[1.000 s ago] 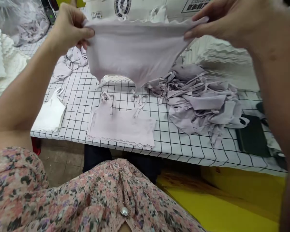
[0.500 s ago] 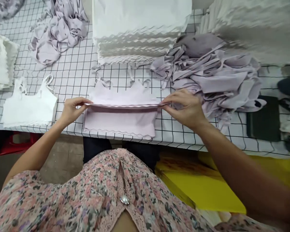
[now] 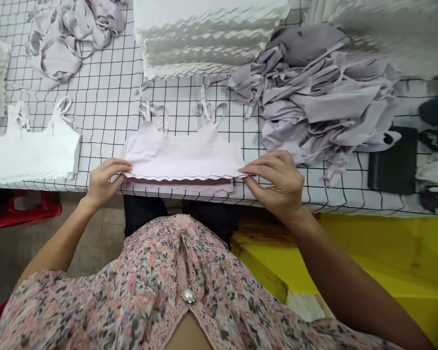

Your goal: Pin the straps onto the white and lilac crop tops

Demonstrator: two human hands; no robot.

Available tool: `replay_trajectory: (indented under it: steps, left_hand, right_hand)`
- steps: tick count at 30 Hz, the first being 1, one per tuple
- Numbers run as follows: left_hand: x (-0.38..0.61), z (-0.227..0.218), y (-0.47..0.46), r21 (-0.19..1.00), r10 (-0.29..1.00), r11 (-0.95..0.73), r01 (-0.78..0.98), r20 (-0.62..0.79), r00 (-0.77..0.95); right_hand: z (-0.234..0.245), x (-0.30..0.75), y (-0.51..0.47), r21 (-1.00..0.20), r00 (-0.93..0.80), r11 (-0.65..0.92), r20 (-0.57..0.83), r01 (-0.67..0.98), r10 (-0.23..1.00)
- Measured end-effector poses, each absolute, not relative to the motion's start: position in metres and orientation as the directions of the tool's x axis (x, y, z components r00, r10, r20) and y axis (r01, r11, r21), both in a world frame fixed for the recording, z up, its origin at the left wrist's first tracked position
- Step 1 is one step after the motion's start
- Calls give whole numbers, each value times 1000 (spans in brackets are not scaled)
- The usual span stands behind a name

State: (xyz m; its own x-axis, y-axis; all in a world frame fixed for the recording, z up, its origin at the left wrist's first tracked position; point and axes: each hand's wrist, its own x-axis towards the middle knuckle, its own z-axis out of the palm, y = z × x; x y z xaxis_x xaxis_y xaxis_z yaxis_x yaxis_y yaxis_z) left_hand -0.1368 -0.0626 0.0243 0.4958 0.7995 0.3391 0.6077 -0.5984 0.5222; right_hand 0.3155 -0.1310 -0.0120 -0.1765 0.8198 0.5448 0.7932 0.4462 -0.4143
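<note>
A pale lilac camisole top point(image 3: 184, 153) lies in front of me on the checked tablecloth, its thin straps pointing away from me. My left hand point(image 3: 105, 180) pinches the left corner of its wavy hem. At the right corner, my right hand point(image 3: 275, 182) grips the same hem between thumb and fingers. The hem is stretched straight between both hands, slightly raised. Beneath it shows the edge of another pink-lilac layer point(image 3: 178, 186); whether it belongs to the same garment I cannot tell.
A crumpled heap of lilac tops point(image 3: 324, 102) lies to the right, beside a dark flat object point(image 3: 393, 163). Stacked white pieces with wavy edges point(image 3: 204, 48) stand at the back. A white camisole point(image 3: 36, 150) is at left, with lilac garments point(image 3: 63, 43) behind. Red stool point(image 3: 29, 209) below.
Both hands have drawn the hem down towards me, so the upper layer now lies flatter and covers most of the lower pink-lilac layer. The view has shifted slightly.
</note>
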Motion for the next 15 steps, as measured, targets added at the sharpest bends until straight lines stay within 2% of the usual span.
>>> replay_trajectory:
  steps: [4,8,12,15]
  left_hand:
    - [-143,25,-67,458,770,-627,630,239,592]
    - [-116,17,-70,379,778,-623,685,204,595]
    - [-82,-11,-78,423,824,-553,717,153,545]
    - [-78,-22,-75,467,869,-485,740,158,470]
  right_hand:
    - [-11,313,-141,-334,-309,516,511,788,802]
    - [-20,294,-149,-216,-424,512,350,832,836]
    - [-35,276,-152,-199,-468,488,142,850,872]
    - [-34,276,-148,-231,-467,488,141,842,873]
